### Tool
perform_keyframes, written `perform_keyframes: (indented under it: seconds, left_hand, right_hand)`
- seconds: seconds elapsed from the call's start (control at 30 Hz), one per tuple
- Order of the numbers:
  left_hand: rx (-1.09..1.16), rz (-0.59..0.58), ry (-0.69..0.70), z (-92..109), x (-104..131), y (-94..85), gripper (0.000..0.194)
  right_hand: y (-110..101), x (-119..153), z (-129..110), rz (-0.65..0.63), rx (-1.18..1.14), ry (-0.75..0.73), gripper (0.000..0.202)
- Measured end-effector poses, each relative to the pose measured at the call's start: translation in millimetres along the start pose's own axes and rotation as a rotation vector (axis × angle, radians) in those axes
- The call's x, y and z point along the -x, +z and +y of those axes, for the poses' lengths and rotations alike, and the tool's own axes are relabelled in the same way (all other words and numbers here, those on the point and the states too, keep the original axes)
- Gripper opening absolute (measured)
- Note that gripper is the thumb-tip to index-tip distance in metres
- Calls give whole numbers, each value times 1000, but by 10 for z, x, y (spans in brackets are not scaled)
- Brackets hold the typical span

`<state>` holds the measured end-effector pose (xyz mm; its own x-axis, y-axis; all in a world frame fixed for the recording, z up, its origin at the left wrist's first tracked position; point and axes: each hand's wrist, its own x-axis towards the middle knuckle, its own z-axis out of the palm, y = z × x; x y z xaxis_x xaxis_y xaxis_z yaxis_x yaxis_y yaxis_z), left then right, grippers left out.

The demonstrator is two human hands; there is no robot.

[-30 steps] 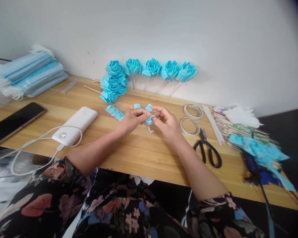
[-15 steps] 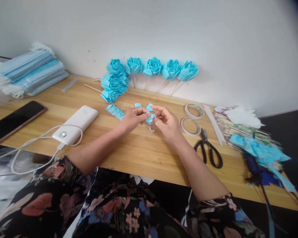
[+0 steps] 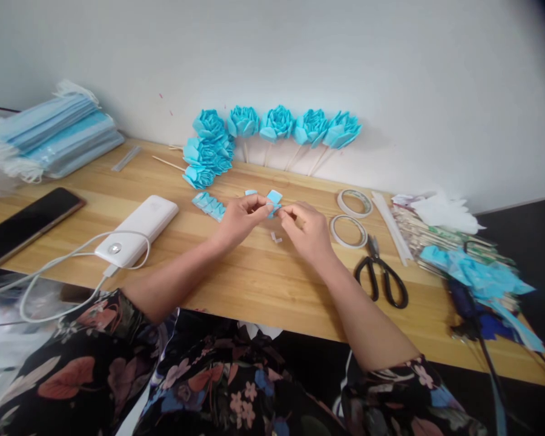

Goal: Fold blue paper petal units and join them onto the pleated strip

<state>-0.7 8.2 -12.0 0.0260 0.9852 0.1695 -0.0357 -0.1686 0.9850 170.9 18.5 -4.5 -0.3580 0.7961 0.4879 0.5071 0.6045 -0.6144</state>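
Observation:
Over the middle of the wooden table, my left hand (image 3: 242, 221) pinches a small blue piece (image 3: 273, 210) between thumb and fingers. My right hand (image 3: 305, 231) closes its thumb and forefinger at the right edge of the same piece. Just behind the fingertips lies a loose blue square (image 3: 274, 197). To the left of my left hand is a row of folded blue pieces (image 3: 209, 206). Small white scraps (image 3: 276, 238) rest in front of the held piece.
Blue flowers on sticks (image 3: 277, 124) stand along the wall. Tape rolls (image 3: 349, 231) and black-handled scissors (image 3: 380, 272) lie right. A power bank (image 3: 138, 230), phone (image 3: 29, 224) and stacked masks (image 3: 59, 133) are left. Sticks and a glue gun (image 3: 463, 309) sit far right.
The blue piece between my hands has turned and shows less of its face. My right thumb and fingers have drawn together at its edge.

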Motion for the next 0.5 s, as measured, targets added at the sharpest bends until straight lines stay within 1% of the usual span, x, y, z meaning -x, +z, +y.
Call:
perform_keyframes:
  seconds: [0.17,0.3,0.5]
  left_hand:
    - [-53,-44,39,14,12,-6,15]
    - [-73,-55,51,29,13,-10,16]
    - [-61,-53,35,35,10,-14,17]
  right_hand:
    - [-8,-7,14,-6,-13,38,18]
    - [-13,-4,10,-15,-28,67,18]
    - [2,-2,22,-15,-40,65,17]
